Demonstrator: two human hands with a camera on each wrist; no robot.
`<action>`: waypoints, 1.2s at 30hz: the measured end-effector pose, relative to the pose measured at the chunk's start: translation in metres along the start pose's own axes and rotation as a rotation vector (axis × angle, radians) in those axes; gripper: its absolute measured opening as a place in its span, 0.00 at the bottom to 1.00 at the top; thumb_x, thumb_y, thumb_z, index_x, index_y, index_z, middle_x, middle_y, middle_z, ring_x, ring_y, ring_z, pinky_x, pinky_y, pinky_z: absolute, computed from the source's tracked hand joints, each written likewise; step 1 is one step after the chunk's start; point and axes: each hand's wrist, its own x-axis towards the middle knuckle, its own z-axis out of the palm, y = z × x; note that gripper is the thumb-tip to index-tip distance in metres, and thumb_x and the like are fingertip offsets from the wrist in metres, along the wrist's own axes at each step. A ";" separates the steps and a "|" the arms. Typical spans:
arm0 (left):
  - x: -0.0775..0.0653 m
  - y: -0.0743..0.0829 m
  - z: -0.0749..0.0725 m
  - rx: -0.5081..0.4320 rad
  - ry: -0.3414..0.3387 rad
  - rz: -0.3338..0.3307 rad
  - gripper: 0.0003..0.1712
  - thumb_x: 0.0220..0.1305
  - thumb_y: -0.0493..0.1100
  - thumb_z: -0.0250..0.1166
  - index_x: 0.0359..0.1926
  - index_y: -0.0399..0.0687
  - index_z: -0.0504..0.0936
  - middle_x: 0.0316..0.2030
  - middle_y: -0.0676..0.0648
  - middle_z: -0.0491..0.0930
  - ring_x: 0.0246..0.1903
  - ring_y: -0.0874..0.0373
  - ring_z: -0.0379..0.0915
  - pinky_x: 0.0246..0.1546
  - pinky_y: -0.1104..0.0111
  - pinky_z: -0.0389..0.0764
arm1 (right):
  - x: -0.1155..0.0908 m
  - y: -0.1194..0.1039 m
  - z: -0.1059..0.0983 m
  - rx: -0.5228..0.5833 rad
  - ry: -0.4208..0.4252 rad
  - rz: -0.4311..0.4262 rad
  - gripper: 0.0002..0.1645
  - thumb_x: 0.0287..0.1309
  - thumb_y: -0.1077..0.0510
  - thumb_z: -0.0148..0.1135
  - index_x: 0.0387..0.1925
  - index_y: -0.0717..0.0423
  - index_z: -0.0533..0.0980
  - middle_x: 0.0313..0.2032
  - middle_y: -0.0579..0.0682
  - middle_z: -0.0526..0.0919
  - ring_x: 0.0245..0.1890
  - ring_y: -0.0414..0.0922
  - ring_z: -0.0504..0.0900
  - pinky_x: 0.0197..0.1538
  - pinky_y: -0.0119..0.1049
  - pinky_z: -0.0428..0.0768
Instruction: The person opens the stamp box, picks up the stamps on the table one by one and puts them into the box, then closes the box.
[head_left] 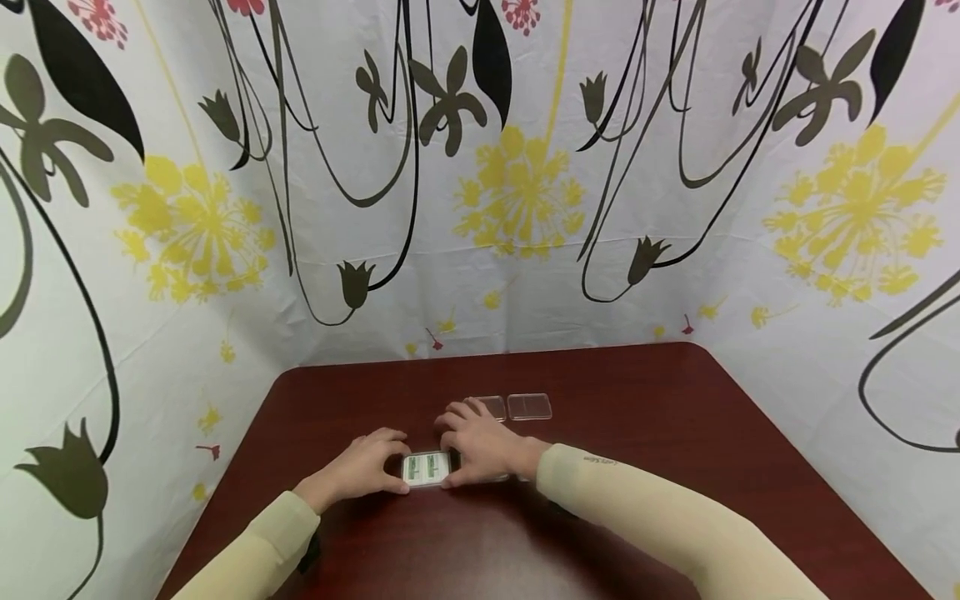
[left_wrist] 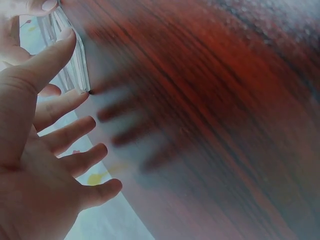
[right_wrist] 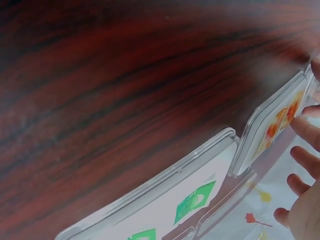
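Note:
A clear plastic case point(head_left: 425, 469) with white cards printed in green lies on the table between my hands. My left hand point(head_left: 363, 467) pinches its left end by thumb and forefinger. In the left wrist view the case point(left_wrist: 80, 60) shows edge-on as thin clear layers, and the other fingers spread over the table. At the right end, thumb and fingertips of my right hand point(head_left: 480, 442) grip the case's edge. Close beside that hand, the right wrist view has a case with orange-red prints point(right_wrist: 275, 127) and one with green prints point(right_wrist: 195, 202), both mostly hidden from the head view.
Two clear, flat plastic pieces point(head_left: 529, 407) lie side by side farther back, one partly behind my right hand. The dark red wooden table point(head_left: 615, 383) meets hanging white cloth point(head_left: 420, 317) with flower prints at the back and sides.

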 end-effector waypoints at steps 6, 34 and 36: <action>-0.001 0.005 -0.001 0.029 0.015 -0.018 0.32 0.52 0.58 0.79 0.55 0.47 0.86 0.64 0.41 0.74 0.64 0.42 0.67 0.59 0.35 0.63 | 0.000 -0.001 0.001 0.001 -0.001 0.000 0.34 0.50 0.19 0.61 0.41 0.39 0.82 0.63 0.45 0.73 0.70 0.50 0.61 0.69 0.63 0.57; -0.003 0.013 0.001 0.034 -0.008 -0.115 0.36 0.52 0.57 0.79 0.60 0.47 0.84 0.66 0.40 0.72 0.65 0.38 0.65 0.56 0.38 0.68 | 0.005 -0.015 -0.019 0.092 -0.079 0.076 0.26 0.43 0.27 0.75 0.31 0.40 0.85 0.59 0.44 0.76 0.64 0.48 0.66 0.66 0.64 0.62; -0.003 0.012 0.002 0.022 -0.008 -0.119 0.36 0.52 0.57 0.79 0.60 0.46 0.84 0.66 0.40 0.72 0.65 0.38 0.65 0.56 0.38 0.68 | 0.006 -0.016 -0.019 0.089 -0.097 0.094 0.26 0.42 0.26 0.75 0.31 0.40 0.85 0.59 0.44 0.76 0.64 0.48 0.66 0.65 0.63 0.63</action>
